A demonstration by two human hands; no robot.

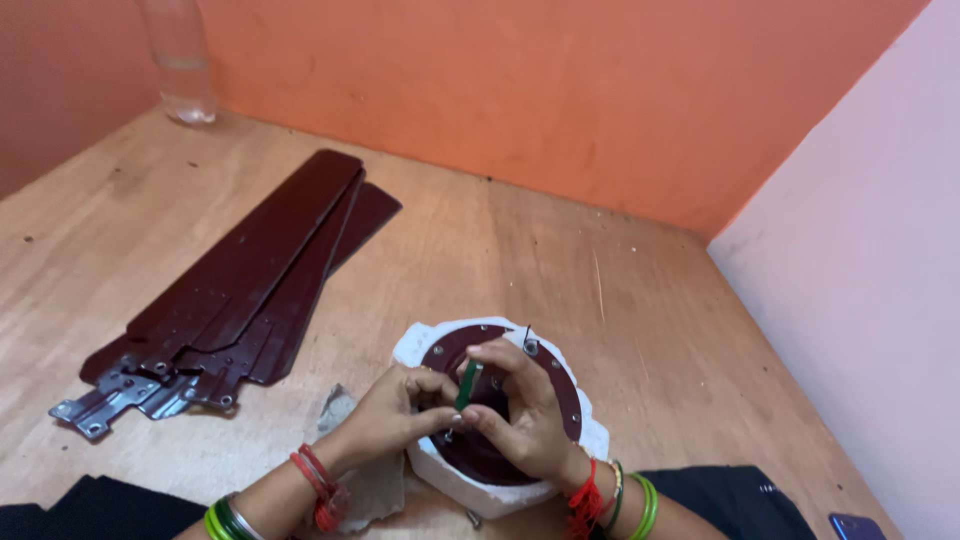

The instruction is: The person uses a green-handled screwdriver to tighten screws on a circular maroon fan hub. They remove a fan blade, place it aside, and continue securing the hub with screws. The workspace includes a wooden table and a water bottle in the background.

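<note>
Maroon metal fills the head view: a round fan motor housing (500, 455) sits in a white foam cradle (590, 440) on the wooden bench (620, 300), close to the person's body. The right hand (525, 410) rests on the housing, its grip closed on a green-handled screwdriver (467, 385) held nearly upright, tip down at the plate. The left hand (395, 415) is just beside it, fingertips pinched narrow at the tool's lower end; whether they hold a screw is too small to tell. Three dark maroon fan blades (250, 285) lie stacked to the left, well apart. A clear bottle (183, 60) stands by the orange wall (500, 90).
</note>
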